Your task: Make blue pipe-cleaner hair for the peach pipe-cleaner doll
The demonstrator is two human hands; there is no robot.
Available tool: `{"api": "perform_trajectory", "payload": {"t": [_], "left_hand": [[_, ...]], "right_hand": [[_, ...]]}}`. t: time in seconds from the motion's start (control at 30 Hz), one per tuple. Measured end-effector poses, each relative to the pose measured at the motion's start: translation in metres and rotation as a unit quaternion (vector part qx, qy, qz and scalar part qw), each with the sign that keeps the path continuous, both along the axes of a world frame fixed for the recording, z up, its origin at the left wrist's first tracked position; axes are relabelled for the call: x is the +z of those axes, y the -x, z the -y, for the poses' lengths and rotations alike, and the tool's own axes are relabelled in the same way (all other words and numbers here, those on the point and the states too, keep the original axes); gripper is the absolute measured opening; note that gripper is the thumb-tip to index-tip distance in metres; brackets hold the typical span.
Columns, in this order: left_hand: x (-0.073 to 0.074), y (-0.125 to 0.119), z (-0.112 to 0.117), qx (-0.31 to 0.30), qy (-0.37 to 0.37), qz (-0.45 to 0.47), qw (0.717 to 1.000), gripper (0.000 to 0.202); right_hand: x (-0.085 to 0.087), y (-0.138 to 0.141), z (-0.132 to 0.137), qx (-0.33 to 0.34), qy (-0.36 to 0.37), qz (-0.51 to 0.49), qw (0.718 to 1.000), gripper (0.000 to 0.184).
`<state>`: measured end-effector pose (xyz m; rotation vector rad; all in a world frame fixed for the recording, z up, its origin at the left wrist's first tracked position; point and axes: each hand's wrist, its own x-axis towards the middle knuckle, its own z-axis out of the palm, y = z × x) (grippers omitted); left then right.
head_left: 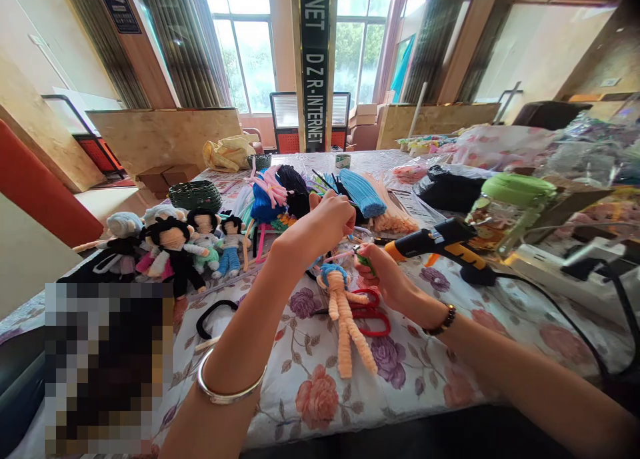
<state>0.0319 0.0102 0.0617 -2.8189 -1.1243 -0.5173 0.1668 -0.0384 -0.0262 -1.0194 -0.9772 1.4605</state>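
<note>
The fingers of your right hand [383, 272] are clamped on a small green object [367, 264], near a thin pink strip [341, 254]. Your left hand [337, 214] has its fingers curled; whether they pinch anything, I cannot tell. Just below your hands, the peach doll [345, 319] with blue hair lies on the flower-patterned table [280, 386], beside red-handled scissors [387, 322]. A black-and-orange glue gun [435, 239] rests to the right, a group of dolls [177, 242] sits to the left, and a light-blue bundle [363, 194] lies beyond.
</note>
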Motion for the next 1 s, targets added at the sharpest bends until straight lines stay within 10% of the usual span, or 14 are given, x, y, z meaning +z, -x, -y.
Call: {"api": "perform_trajectory", "payload": {"t": [1.0], "left_hand": [[0.011, -0.005, 0.011, 0.028, 0.027, -0.026, 0.999, 0.017]], "right_hand": [[0.006, -0.002, -0.001, 0.131, 0.044, -0.015, 0.990, 0.024]]}}
